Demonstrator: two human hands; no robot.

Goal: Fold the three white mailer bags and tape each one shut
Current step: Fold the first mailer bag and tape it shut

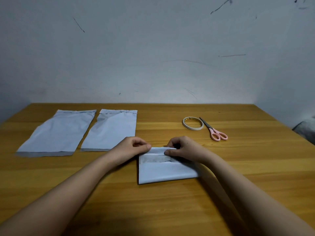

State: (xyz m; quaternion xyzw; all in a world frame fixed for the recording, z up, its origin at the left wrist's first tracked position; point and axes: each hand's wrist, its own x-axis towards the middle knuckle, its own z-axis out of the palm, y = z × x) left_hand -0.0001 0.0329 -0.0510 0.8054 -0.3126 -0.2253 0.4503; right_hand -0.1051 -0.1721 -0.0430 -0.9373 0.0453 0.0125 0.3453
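A folded white mailer bag (166,172) lies on the wooden table (255,167) in front of me. My left hand (131,149) pinches its top left edge. My right hand (184,149) pinches the top right edge, thumb pressed on the folded flap. Two more white mailer bags lie flat and unfolded at the left: one far left (56,133), one beside it (110,130). A roll of tape (193,123) rests at the back right, apart from both hands.
Pink-handled scissors (214,130) lie just right of the tape roll. A scuffed pale wall (153,48) stands behind the table's far edge. Something grey (306,130) shows past the table's right edge.
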